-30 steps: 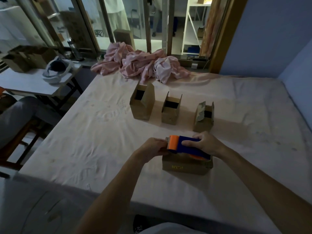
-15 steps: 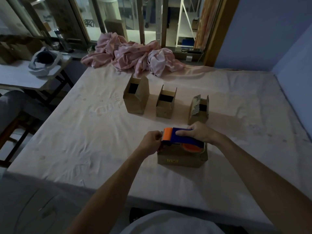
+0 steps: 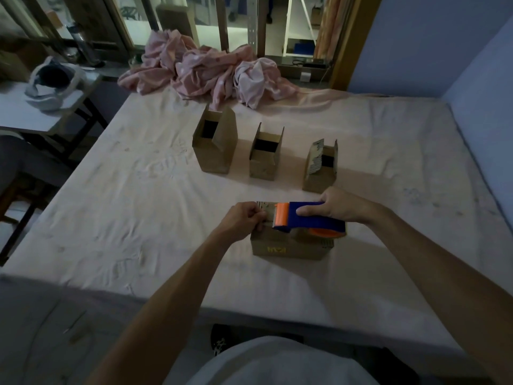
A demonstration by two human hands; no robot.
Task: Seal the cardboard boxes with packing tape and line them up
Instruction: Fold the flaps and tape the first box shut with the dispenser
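A low cardboard box (image 3: 288,245) lies on the pale covered bed (image 3: 138,207) in front of me. On its top sits a blue and orange tape dispenser (image 3: 308,220), gripped by my right hand (image 3: 340,205). My left hand (image 3: 245,220) has curled fingers at the box's left top edge, right by the dispenser's orange end; what they pinch is too small to tell. Behind stand three boxes with flaps up: a tall one (image 3: 215,143), a middle one (image 3: 265,157) and a right one (image 3: 319,168).
A crumpled pink cloth (image 3: 211,70) lies at the far edge by the window. A side table (image 3: 41,112) with a white bag stands to the left. Blue walls close off the right side.
The view shifted down and slightly right. Both hands stay on the near box, with the dispenser sitting a little further right along its top.
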